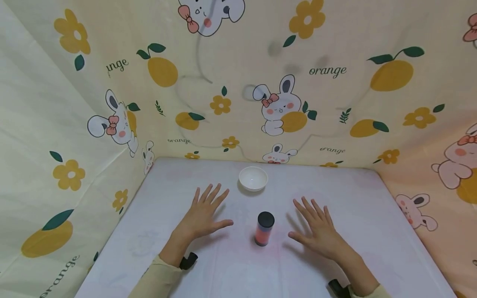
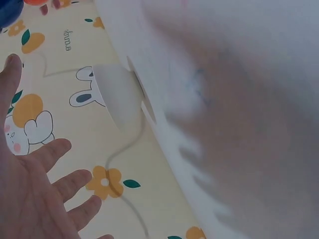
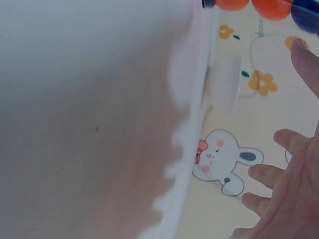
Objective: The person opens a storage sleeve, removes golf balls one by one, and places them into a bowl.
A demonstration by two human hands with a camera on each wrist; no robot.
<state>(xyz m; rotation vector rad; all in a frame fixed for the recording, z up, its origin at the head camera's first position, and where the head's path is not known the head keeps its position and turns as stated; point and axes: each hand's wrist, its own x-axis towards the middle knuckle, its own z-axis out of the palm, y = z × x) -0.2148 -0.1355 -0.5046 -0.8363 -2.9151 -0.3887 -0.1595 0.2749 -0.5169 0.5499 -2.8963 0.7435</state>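
A clear tube (image 1: 263,231) with a black lid stands upright on the table between my hands. In the right wrist view, orange balls (image 3: 271,7) and a blue ball (image 3: 306,15) show inside it. My left hand (image 1: 204,213) is held to the left of the tube, fingers spread and holding nothing. To the tube's right, my right hand (image 1: 318,231) also has its fingers spread and empty. Each hand casts a shadow on the table and is apart from the tube. Behind the tube stands a white bowl (image 1: 253,179).
The white table (image 1: 149,236) has its back edge against a cream curtain (image 1: 238,116) printed with rabbits, oranges and flowers. Curtain walls also close in the left and right sides. A dark wrist device (image 1: 189,261) sits on the left wrist, another (image 1: 338,288) on the right.
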